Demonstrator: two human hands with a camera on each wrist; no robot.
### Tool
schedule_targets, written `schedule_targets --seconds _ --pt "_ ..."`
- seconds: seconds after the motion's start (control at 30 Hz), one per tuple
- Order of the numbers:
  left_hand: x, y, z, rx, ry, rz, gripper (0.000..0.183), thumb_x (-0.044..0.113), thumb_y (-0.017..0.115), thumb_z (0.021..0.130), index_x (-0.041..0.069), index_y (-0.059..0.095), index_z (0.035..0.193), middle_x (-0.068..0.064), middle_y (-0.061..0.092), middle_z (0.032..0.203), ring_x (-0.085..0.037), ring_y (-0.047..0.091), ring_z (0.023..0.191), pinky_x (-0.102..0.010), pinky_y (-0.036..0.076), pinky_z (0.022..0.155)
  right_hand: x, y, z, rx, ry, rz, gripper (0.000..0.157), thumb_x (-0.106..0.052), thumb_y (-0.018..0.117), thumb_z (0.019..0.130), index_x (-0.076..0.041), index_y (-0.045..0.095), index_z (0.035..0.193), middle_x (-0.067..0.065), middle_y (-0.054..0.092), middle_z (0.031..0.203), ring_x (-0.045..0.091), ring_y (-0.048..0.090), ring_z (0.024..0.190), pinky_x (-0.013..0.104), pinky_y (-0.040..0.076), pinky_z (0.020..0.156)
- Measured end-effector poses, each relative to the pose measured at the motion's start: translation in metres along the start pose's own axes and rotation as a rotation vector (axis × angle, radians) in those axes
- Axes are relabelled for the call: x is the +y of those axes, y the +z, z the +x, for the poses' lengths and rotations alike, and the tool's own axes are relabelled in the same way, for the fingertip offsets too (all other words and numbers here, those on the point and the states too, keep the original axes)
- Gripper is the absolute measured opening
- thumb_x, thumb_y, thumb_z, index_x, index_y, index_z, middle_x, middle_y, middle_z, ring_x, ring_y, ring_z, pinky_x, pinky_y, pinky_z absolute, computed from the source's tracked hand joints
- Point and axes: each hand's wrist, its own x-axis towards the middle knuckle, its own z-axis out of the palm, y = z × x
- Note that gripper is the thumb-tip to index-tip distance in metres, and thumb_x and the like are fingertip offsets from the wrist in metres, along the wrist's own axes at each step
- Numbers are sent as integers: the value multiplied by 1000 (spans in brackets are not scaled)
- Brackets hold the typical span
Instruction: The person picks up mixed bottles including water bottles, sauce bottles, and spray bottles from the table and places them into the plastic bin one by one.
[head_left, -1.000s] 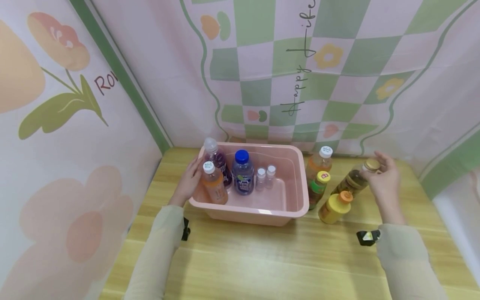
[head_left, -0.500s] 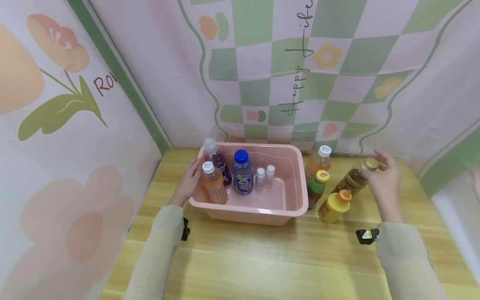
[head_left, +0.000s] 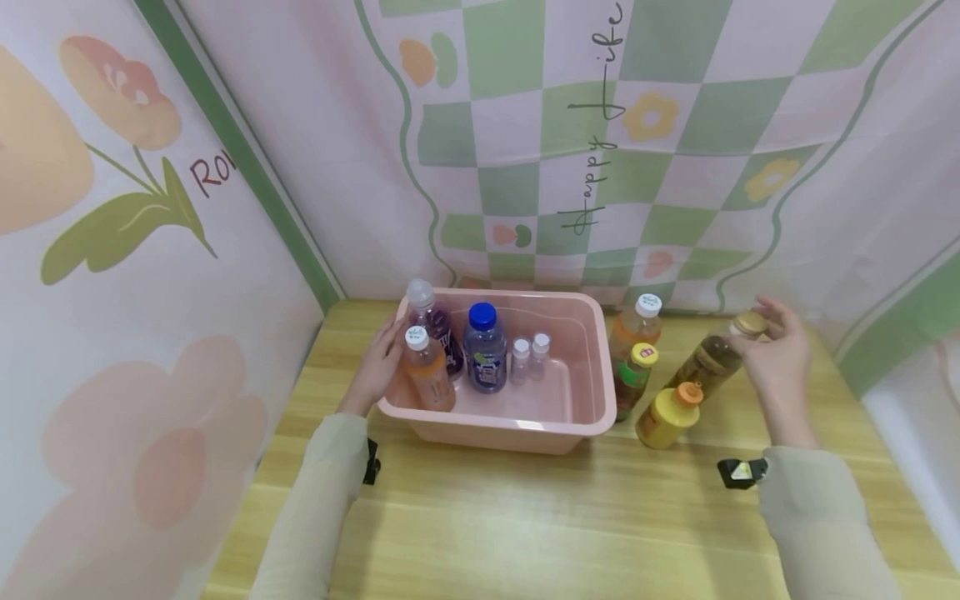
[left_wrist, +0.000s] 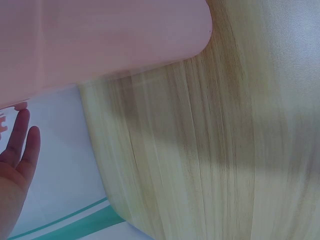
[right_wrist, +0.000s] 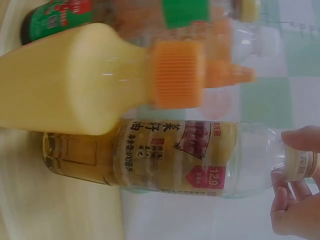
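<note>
My right hand (head_left: 780, 362) pinches the gold cap of a clear oil bottle (head_left: 708, 363) between thumb and fingers. In the right wrist view, amber oil fills this bottle's lower part and its label (right_wrist: 175, 155) faces the camera. A yellow squeeze bottle (right_wrist: 95, 80) with an orange nozzle cap stands close beside it. My left hand (head_left: 372, 372) touches the left side of a pink plastic bin (head_left: 487, 419), and its visible fingers (left_wrist: 17, 135) look straight. Inside the bin stand an orange drink bottle (head_left: 431, 379), a purple drink bottle (head_left: 446, 333), a blue-capped bottle (head_left: 486, 354) and two small white-capped vials (head_left: 521, 363).
Right of the bin stand a white-capped orange drink bottle (head_left: 633, 333) and a yellow-capped sauce bottle (head_left: 632, 382). All this is on a wooden table (head_left: 517, 517). A patterned curtain (head_left: 513, 192) hangs right behind the table.
My right hand has moved slightly to the right, and the oil bottle's cap has moved with it. The left hand keeps its place at the bin.
</note>
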Motion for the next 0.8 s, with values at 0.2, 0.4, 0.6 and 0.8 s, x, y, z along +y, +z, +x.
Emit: schedule_targets --seconds 0.2,0.4,0.6,0.8 --pt "0 0 1 3 8 -3 50 27 32 103 26 24 152 -5 6 163 -37 11 149 -63 14 118 -19 -12 -4 32 -36 100 76 -1 70 80 -29 39 144 -22 47 128 -2 49 109 -1 45 78" --pt "0 0 1 7 14 -4 50 25 32 103 26 25 152 -5 7 163 -36 11 149 -62 14 119 -43 -25 -13 52 -52 389 76 10 72 74 -25 48 137 -21 50 116 -4 51 95 -1 47 70" --pt "0 0 1 5 9 -9 50 25 32 103 25 24 152 -5 7 163 -36 11 149 -62 14 119 -70 -35 -26 72 -98 616 73 19 68 72 -20 53 131 -14 52 117 1 56 95 4 52 69" --pt "-2 1 1 4 15 -3 50 25 31 103 24 23 152 -5 6 163 -35 11 149 -60 14 119 -94 -42 -36 128 -160 739 70 25 65 69 -16 58 126 -7 54 118 5 59 91 7 54 67"
